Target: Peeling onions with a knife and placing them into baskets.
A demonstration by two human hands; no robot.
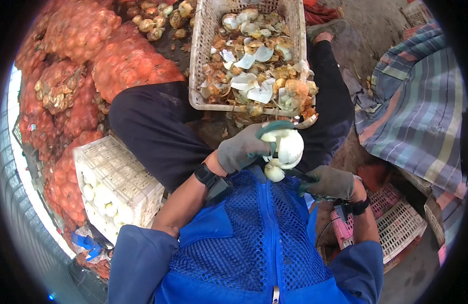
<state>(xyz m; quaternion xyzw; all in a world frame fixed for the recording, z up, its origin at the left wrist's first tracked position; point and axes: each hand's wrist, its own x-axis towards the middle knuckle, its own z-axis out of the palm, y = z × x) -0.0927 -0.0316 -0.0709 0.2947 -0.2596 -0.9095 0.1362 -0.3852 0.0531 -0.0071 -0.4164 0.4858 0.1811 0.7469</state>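
Observation:
My left hand, in a grey and green work glove, grips a partly peeled white onion in front of my chest. A loosened piece of onion layer hangs at its lower side. My right hand, gloved likewise, is closed around a knife whose blade points left to the underside of the onion. Just beyond the onion stands a plastic crate with onion skins and peeled layers in it, some spilling over its near right corner.
Red mesh sacks of onions are piled at the left, with loose onions beyond. A white crate of peeled onions lies tilted by my left leg. Checked cloth and more crates stand at the right.

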